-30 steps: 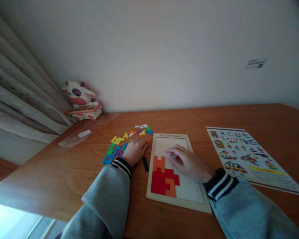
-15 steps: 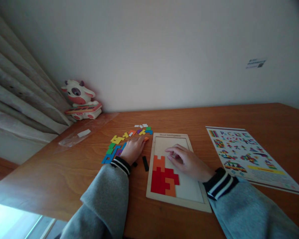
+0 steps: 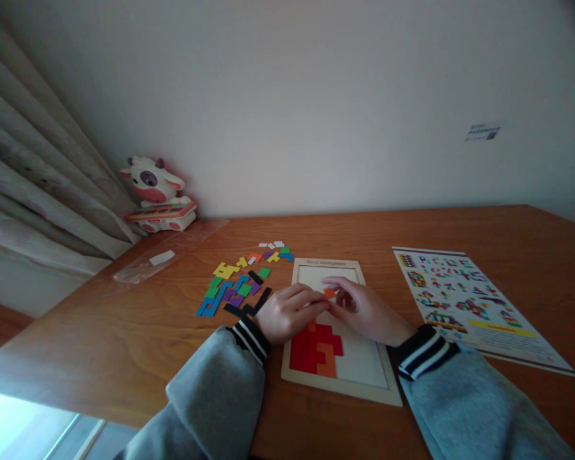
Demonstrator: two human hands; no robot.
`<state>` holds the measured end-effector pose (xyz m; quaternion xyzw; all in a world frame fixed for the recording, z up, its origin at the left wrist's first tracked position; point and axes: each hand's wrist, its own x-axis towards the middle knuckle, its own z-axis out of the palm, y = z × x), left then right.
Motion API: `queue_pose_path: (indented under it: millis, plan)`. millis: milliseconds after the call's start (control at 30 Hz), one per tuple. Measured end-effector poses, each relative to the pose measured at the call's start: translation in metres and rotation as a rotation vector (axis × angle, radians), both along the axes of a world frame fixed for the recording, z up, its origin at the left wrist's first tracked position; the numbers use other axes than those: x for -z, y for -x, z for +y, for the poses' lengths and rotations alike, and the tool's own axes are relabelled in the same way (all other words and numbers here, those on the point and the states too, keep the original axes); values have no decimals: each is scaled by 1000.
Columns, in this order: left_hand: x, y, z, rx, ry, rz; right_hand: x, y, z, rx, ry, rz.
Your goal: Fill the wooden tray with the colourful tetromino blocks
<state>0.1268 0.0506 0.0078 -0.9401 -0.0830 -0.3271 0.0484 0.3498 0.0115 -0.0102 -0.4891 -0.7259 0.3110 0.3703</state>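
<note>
Over the wooden puzzle tray (image 3: 341,389), my two hands meet at the fingertips around a small orange puzzle piece (image 3: 329,293). My left hand (image 3: 290,313) pinches at its near left side, covering part of the tray's left rim. From the right, my right hand (image 3: 364,312) has its thumb and fingers closed on the same piece. Red puzzle pieces (image 3: 306,351) and an orange piece (image 3: 326,361) lie fitted together in the tray's lower left. My left hand hides whatever lies just above them.
Loose coloured pieces (image 3: 211,302) and black pieces (image 3: 233,310) lie left of the tray. Farther left are a clear plastic bag (image 3: 137,273) and a toy cow with a keyboard (image 3: 159,191). A printed pattern sheet (image 3: 464,300) lies on the right.
My left hand has moved right from the loose pieces to the tray, bringing an orange piece to my right hand. My right hand has stayed over the tray, its fingers now on that piece.
</note>
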Motion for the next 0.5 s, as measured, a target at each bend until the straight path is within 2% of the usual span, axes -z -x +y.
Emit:
queue_pose_path:
  millis: [100, 200, 233, 367, 500]
  plan:
    - [-5, -3, -9, 71, -27, -23, -22, -8, -11, -65, 82, 22]
    - [-12, -1, -18, 105, -57, -25, -41, -17, -31, -189, 247, -10]
    - [-14, 0, -23, 109, -56, -16, -43, -19, -39, -186, 290, 19]
    - [-15, 1, -47, 53, 3, 23, -36, -24, -64, -83, 366, 47]
    - [-6, 1, -64, -84, 113, 165, -26, -22, -77, -71, 406, -123]
